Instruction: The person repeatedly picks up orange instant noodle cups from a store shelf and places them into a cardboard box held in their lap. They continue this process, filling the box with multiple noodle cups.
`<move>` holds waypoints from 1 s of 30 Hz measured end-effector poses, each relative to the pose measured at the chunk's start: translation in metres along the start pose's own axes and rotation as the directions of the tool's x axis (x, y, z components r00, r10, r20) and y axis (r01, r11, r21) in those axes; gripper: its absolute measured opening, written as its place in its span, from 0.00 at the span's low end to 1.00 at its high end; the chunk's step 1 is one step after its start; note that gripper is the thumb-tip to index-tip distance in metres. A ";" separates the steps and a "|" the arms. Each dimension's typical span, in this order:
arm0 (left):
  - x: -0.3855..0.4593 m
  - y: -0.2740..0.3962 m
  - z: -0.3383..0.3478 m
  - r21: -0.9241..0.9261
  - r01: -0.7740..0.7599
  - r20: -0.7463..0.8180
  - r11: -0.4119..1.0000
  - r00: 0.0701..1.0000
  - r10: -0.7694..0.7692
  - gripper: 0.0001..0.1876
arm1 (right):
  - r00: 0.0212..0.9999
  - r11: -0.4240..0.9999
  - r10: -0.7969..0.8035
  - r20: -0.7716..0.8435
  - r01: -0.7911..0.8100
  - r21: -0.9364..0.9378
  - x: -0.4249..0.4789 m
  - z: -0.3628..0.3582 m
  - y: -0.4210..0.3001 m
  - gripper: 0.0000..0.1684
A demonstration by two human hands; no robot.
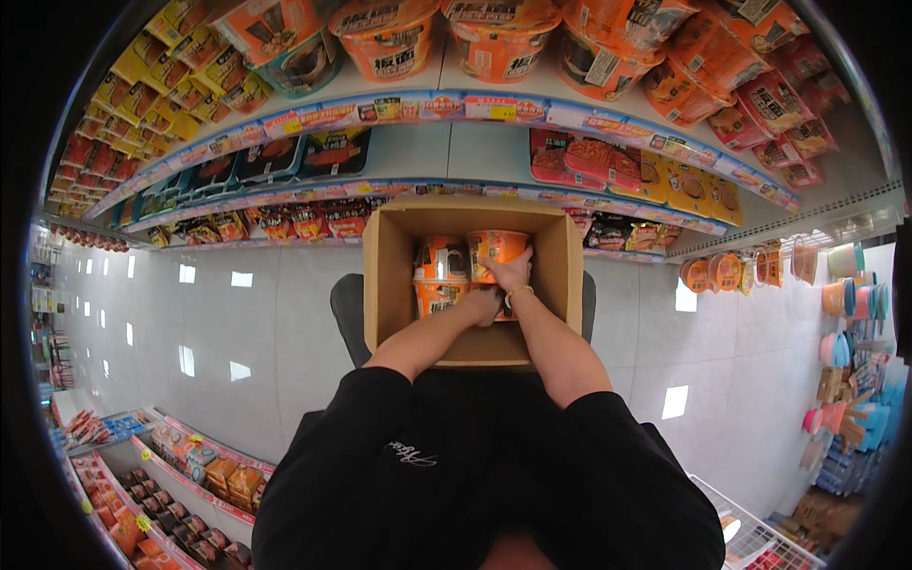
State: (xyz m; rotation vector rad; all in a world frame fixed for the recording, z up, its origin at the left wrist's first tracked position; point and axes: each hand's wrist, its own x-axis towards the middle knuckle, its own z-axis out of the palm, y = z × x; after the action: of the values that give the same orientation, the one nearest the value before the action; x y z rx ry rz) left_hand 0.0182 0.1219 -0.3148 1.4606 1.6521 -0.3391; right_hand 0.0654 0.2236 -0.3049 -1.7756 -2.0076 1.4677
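Observation:
An open cardboard box stands before me with several orange instant-noodle tubs in it. My right hand grips the upper right noodle tub, its thumb across the near side and its fingers around the right side. Lower in the box, my left hand is beside another noodle tub, over the lower right tub. Its fingers are bent and partly hidden, so its hold is unclear. The upper left noodle tub sits untouched against the left part of the box.
Beyond the box, a shelf carries flat noodle packs, with orange tubs on the level above. Black supports show at the box's sides. Another display rack stands behind me at left, and a wire basket at right. Grey tiled floor lies around.

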 end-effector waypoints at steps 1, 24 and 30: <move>0.000 0.001 -0.004 -0.008 0.021 -0.016 1.000 1.000 -0.021 0.33 | 1.000 1.000 0.005 0.002 -0.005 -0.014 -0.001 0.001 -0.001 0.86; 0.041 0.030 0.020 0.348 0.083 -0.107 0.934 0.993 -0.048 0.24 | 0.991 0.980 0.037 -0.130 -0.061 -0.191 -0.030 -0.009 -0.033 0.82; 0.038 0.026 0.020 0.237 0.137 -0.182 0.962 0.979 -0.095 0.20 | 0.993 0.996 0.016 -0.119 -0.026 -0.082 -0.024 -0.008 -0.021 0.84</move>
State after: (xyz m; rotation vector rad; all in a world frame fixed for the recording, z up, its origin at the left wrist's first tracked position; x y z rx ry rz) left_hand 0.0534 0.1407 -0.3456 1.6166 1.8910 -0.5161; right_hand 0.0629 0.2116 -0.2741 -1.8736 -2.0255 1.2694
